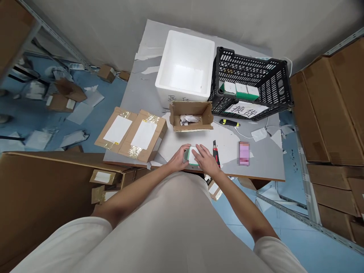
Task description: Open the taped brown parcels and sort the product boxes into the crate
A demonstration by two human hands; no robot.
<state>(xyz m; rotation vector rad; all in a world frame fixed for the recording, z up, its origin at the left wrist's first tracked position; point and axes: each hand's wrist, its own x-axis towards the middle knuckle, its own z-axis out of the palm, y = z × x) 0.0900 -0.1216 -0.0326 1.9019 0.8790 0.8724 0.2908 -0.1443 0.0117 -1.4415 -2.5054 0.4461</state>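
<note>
Between my two hands at the table's front edge is a small white and green box (193, 156). My left hand (179, 158) grips its left side, fingers curved round it. My right hand (207, 161) lies over the right part, fingers closed against the top and side. Just beyond stands an opened cardboard box (191, 128) with crumpled white paper (189, 120) inside. A red and black utility knife (216, 153) lies close to my right hand. Two taped cardboard boxes with blank-looking labels, one of them a carton (152, 146), lie to the left.
A white foam box (170, 81) and a black plastic crate (273, 81) holding small white and green boxes stand at the back. A yellow and black cutter (229, 123) and a blurred pink object (243, 153) lie right. Shelves of cartons (327, 110) flank the table.
</note>
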